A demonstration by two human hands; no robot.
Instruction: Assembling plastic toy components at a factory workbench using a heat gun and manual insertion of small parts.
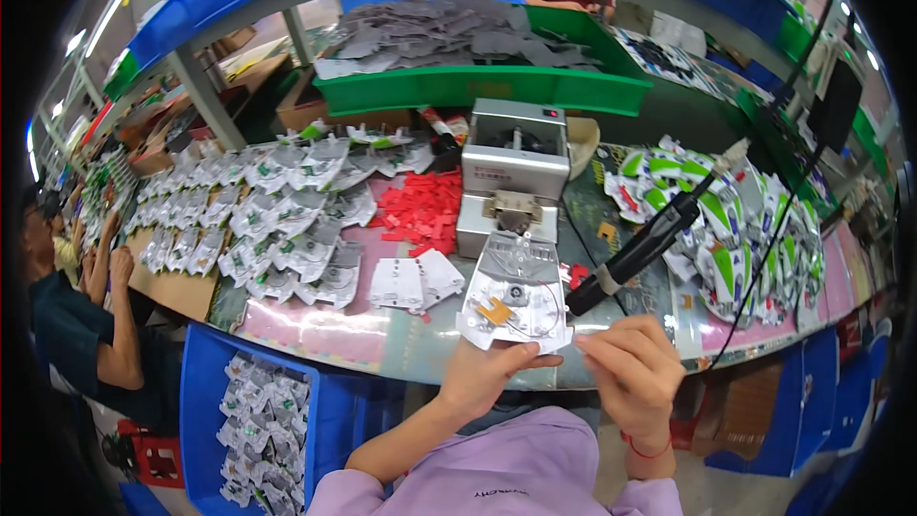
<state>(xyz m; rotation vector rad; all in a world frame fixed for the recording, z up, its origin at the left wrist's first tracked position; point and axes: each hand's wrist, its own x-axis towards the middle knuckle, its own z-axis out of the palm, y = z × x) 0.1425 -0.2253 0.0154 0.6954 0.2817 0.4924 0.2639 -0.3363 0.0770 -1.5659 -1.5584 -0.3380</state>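
My left hand (490, 377) grips the near edge of a white plastic panel (516, 291) that carries thin wires and a small orange piece. The panel's far end rests at the mouth of a small grey bench machine (514, 164). My right hand (630, 370) is just right of the panel's near corner, fingers pinched together at a thin wire end. A black hanging power screwdriver (642, 250) dangles on a cable directly above my right hand.
Several grey plastic parts (277, 215) lie spread on the left of the bench, red small pieces (420, 210) beside the machine, green-and-white parts (726, 229) at right. A green bin (478, 86) stands behind, a blue bin (205, 401) below left. Another person (86, 315) sits left.
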